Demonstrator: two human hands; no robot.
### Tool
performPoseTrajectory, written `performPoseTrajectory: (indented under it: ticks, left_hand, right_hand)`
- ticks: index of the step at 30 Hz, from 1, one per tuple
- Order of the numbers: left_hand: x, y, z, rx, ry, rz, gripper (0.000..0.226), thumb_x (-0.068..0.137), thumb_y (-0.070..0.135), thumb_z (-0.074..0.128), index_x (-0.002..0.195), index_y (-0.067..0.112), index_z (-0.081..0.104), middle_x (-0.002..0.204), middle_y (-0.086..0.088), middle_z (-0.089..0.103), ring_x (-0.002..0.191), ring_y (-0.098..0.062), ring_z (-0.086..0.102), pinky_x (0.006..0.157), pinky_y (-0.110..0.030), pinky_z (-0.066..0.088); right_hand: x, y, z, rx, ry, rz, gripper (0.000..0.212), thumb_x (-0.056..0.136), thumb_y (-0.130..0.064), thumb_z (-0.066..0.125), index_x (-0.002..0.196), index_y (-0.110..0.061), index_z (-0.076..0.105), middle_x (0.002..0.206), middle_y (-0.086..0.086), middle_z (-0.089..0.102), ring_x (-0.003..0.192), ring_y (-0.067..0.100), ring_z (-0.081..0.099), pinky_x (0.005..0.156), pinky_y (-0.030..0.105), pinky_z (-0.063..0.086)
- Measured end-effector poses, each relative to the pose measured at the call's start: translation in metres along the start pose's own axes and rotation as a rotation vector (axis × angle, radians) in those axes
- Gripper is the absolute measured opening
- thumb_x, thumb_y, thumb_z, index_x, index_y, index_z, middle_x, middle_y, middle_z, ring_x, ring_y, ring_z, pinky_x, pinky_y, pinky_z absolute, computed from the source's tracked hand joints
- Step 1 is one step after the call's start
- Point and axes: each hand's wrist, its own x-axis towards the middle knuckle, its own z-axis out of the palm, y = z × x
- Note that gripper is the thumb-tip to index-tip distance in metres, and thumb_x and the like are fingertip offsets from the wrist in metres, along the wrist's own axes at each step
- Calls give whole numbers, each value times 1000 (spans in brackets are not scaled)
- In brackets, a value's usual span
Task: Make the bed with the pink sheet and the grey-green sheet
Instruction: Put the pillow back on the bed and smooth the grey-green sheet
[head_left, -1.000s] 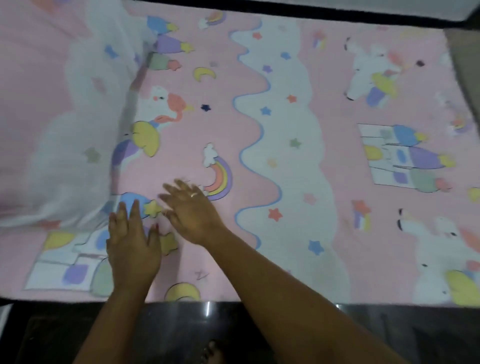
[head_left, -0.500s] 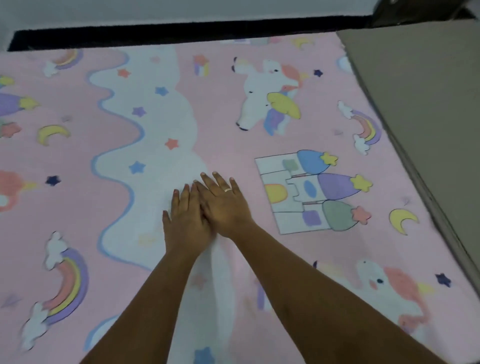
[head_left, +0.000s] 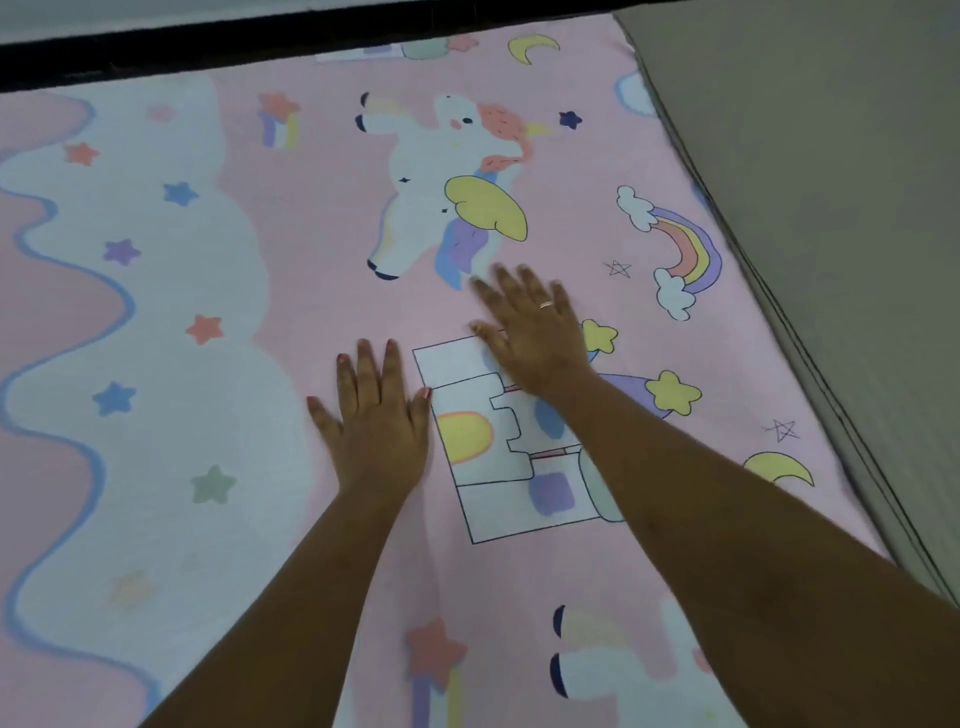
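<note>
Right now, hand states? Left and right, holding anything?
Left hand: open, palm flat on the pink sheet, holding nothing.
Right hand: open, fingers spread, flat over the castle print, holding nothing.

Left grip (head_left: 376, 415), right grip (head_left: 530, 332) flat, splayed

bed surface: nearly the whole view is taken up | far edge: a dark black band (head_left: 218, 44) is seen running along it | beyond that: a pale grey strip (head_left: 156, 15), wall or floor can't be told | light: soft, even, no hard shadows cast
</note>
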Motion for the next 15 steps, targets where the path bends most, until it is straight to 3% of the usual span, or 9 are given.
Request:
performPoseTrajectory:
  ticks: [5, 8, 13, 15]
  left_hand:
    - [13, 44, 8, 4, -16, 89, 67, 92, 56, 7, 152, 27, 8, 160, 1, 4, 148, -21, 1, 112, -58, 1]
    - [9, 56, 16, 19, -24, 136, 63, 95, 54, 10, 152, 26, 8, 160, 2, 5, 148, -20, 2, 113, -56, 1]
    - [5, 36, 10, 61, 14, 220, 69, 90, 55, 9, 150, 23, 24, 157, -3, 24, 145, -24, 21, 113, -53, 15]
    - [5, 21, 7, 49, 17, 215, 69, 90, 57, 10, 150, 25, 24, 157, -2, 22, 145, -24, 20, 114, -52, 14]
  right_hand:
    - [-9, 80, -9, 0, 63, 257, 57, 98, -55, 20, 151, -36, 11, 160, -5, 10, 147, 20, 7, 117, 45, 4]
    - [-23, 109, -12, 14, 103, 423, 58, 98, -56, 18, 151, -34, 11, 160, -1, 9, 147, 23, 7, 117, 47, 5]
    - [-24, 102, -12, 83, 127, 588, 63, 98, -55, 17, 153, -26, 6, 160, 4, 6, 147, 25, 5, 117, 48, 3]
    - [-19, 86, -12, 92, 132, 600, 65, 98, -55, 18, 153, -22, 6, 160, 5, 5, 147, 26, 5, 118, 49, 4]
